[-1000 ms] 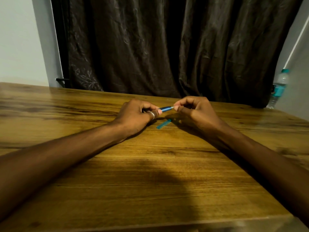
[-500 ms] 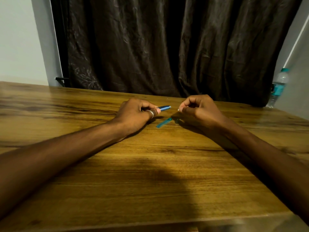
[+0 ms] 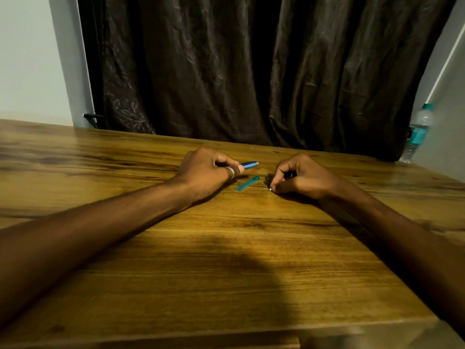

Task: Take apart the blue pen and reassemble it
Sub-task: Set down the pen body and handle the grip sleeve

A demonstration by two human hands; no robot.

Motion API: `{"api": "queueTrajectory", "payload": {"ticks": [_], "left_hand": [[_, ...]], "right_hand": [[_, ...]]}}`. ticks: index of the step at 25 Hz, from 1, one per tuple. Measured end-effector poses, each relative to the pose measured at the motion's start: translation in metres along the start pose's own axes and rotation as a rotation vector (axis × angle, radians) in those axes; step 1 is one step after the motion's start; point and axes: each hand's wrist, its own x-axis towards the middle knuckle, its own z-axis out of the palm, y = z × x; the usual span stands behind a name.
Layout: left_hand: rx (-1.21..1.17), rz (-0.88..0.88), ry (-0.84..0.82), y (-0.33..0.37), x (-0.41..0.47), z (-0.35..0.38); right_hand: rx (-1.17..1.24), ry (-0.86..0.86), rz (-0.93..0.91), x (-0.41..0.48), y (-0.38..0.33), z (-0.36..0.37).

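On the wood table (image 3: 226, 260), head cam: your L hand (image 3: 203, 172) is clamped on the blue pen barrel (image 3: 249, 164), tip end sticking out right. Teal cap (image 3: 247, 183) lies flat between your 2 hands. R hand (image 3: 299, 176) rests on the tabletop, fingertips (image 3: 273, 186) pinched on a tiny metal piece (image 3: 270, 189).

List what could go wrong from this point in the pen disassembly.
1. The right hand pinches a tiny pale part low over the table; set down loose, it may roll away or get lost.
2. The teal cap lies loose between the hands and could be knocked aside.
3. The left hand holds the blue pen barrel by one end only; it might slip.
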Motion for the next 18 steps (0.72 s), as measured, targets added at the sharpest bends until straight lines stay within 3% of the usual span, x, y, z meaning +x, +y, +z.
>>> {"api": "queueTrajectory", "payload": {"ticks": [9,14,18], "left_hand": [[-0.011,-0.005,-0.06,-0.002,0.001,0.0],[0.027,0.103,-0.101,0.001,-0.006,-0.002],[0.089,0.108,-0.204,0.006,-0.011,-0.003]], "right_hand": [[0.208,0.127,0.003,0.004,0.01,-0.002],[-0.228,0.374,-0.159,0.011,0.013,-0.003],[-0.282,0.392,-0.208,0.013,0.012,-0.005]]}}
